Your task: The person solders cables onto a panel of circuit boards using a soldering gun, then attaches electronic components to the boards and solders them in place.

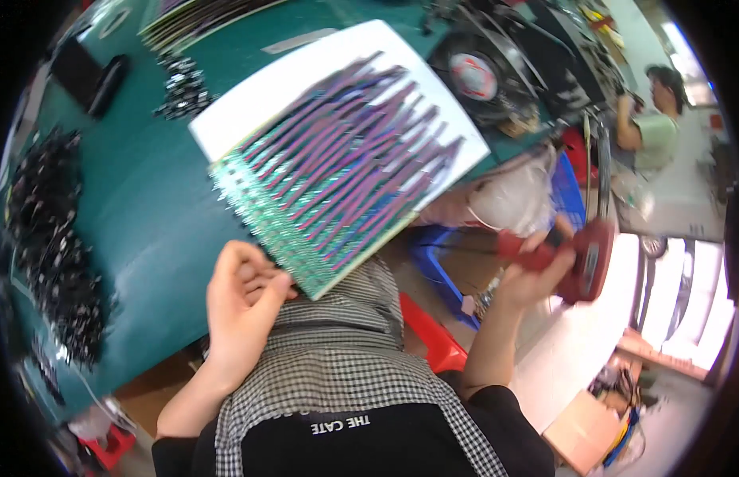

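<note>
My left hand (244, 296) has its fingers curled in, thumb against them, beside the near left edge of a green circuit board panel (278, 230). What it may pinch there is too small to tell. Rows of thin dark purple strips (349, 151) lean from the panel across a white sheet (238, 119) on the table. Off to the right, past the table's edge, my right hand (536, 274) is wrapped round a red hand-held power tool (596, 262). Motion blurs the tool, so its exact kind cannot be told.
Black small parts lie heaped (55, 246) at the left, with a smaller pile (182, 86) farther back. A black reel (469, 75) stands at the back right. Below it are a clear plastic bag (512, 199) and a blue crate (441, 274). Another person (655, 127) sits far right.
</note>
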`<move>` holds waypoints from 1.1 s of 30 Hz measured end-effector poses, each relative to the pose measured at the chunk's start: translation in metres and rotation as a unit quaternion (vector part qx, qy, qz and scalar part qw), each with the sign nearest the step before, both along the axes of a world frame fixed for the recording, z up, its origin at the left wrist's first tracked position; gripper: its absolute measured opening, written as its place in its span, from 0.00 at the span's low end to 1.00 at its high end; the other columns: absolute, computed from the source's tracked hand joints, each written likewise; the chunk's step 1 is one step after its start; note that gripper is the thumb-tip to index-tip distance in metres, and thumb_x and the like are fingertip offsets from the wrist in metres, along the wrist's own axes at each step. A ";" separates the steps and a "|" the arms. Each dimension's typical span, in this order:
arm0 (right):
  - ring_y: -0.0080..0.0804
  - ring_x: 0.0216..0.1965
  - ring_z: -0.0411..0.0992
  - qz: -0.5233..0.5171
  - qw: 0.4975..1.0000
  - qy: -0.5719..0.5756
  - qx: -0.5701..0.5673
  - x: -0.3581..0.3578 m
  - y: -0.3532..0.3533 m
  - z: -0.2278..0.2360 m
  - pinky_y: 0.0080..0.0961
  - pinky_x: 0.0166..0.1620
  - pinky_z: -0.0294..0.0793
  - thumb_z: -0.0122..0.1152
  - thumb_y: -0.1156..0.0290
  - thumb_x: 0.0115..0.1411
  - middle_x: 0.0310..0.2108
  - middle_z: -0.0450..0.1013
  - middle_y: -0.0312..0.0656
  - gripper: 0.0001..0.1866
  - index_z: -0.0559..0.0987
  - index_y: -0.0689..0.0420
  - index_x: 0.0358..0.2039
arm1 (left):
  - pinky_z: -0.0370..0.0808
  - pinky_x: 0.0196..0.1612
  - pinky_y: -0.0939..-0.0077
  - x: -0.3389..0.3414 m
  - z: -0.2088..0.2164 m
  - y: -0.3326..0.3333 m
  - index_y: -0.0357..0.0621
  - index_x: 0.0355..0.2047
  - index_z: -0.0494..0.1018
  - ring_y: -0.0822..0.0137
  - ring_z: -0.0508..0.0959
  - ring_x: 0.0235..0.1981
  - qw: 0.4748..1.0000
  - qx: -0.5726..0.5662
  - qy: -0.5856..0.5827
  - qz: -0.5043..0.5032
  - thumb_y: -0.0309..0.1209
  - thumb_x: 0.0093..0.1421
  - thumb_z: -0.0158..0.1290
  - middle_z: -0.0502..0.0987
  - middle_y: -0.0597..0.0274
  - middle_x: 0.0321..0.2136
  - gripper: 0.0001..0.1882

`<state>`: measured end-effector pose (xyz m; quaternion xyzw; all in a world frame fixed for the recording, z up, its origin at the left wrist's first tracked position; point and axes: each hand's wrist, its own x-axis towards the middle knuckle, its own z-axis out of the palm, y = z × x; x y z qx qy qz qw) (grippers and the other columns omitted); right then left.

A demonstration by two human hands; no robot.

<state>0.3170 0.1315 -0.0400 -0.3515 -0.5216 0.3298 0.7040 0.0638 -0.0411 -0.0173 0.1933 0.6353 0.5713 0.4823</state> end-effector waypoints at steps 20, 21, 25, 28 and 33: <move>0.21 0.23 0.64 -0.050 0.988 -0.008 -0.148 0.026 -0.045 0.000 0.19 0.23 0.65 0.48 0.59 0.62 0.41 0.68 0.42 0.21 0.64 0.62 0.47 | 0.72 0.34 0.69 -0.176 -0.031 0.090 0.37 0.30 0.75 0.56 0.77 0.29 0.808 0.061 0.571 -0.133 0.26 0.49 0.55 0.76 0.50 0.26 0.08; 0.21 0.23 0.64 -0.056 0.987 -0.013 -0.152 0.028 -0.048 -0.001 0.19 0.23 0.65 0.48 0.59 0.62 0.41 0.68 0.42 0.21 0.64 0.62 0.47 | 0.72 0.32 0.71 -0.176 -0.022 0.088 0.36 0.30 0.75 0.59 0.77 0.28 0.814 0.018 0.565 -0.133 0.26 0.48 0.56 0.77 0.51 0.26 0.08; 0.22 0.22 0.64 -0.017 0.990 -0.022 -0.138 0.036 -0.061 -0.003 0.20 0.22 0.68 0.49 0.51 0.60 0.41 0.67 0.41 0.27 0.63 0.62 0.49 | 0.72 0.29 0.79 -0.187 -0.021 0.072 0.34 0.30 0.75 0.73 0.76 0.24 0.865 -0.018 0.494 -0.090 0.25 0.50 0.57 0.77 0.58 0.23 0.08; 0.24 0.21 0.64 0.004 0.991 -0.040 -0.127 0.027 -0.080 -0.001 0.18 0.21 0.67 0.48 0.47 0.59 0.41 0.66 0.42 0.31 0.61 0.62 0.50 | 0.71 0.29 0.83 -0.192 -0.018 0.055 0.33 0.31 0.74 0.78 0.74 0.23 0.873 -0.074 0.474 -0.084 0.25 0.53 0.55 0.76 0.63 0.22 0.07; 0.26 0.18 0.66 0.088 0.985 -0.037 -0.145 0.024 -0.105 -0.013 0.19 0.21 0.67 0.52 0.44 0.56 0.40 0.66 0.46 0.35 0.61 0.65 0.47 | 0.70 0.25 0.84 -0.165 -0.019 0.024 0.35 0.26 0.74 0.77 0.74 0.20 0.925 0.018 0.379 -0.006 0.26 0.52 0.57 0.75 0.65 0.18 0.06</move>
